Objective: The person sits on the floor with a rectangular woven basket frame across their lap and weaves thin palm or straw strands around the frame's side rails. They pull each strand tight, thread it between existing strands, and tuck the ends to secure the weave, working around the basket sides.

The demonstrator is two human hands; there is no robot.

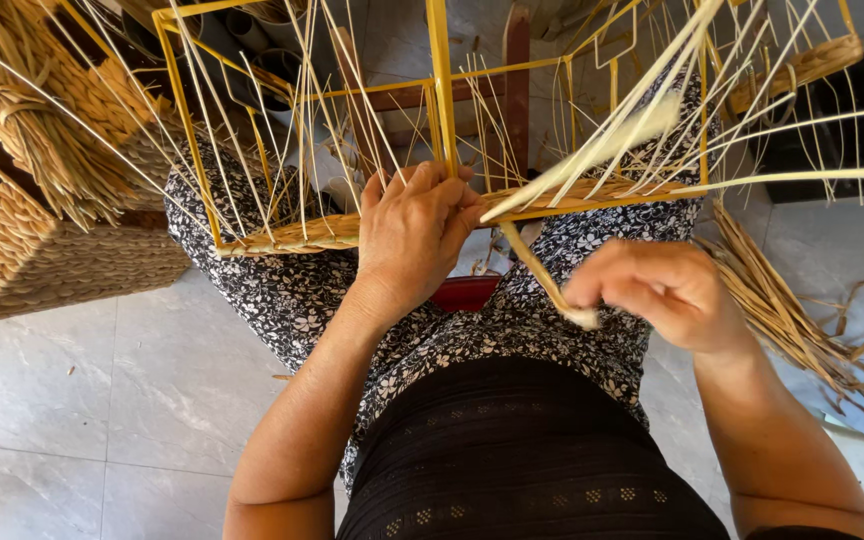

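Two hands of ours worked one yellow wire frame [441, 90] resting across our lap.

Our left hand [414, 235] clenched the frame's woven lower edge beside its middle bar, while our right hand [664, 290] pinched one pale straw strand [544, 278] leading up into the weave. One finished woven basket [47, 250] stood at left under a straw bundle [37, 110]; loose straw [802, 320] lay at right. Upright pale stakes crossed our view of the frame.

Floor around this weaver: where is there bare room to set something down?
Bare grey tiled floor lies below the woven straw basket, beside the left arm. It is crowded by the loose dried straw pile on the right, and the yellow wire frame fills the lap.
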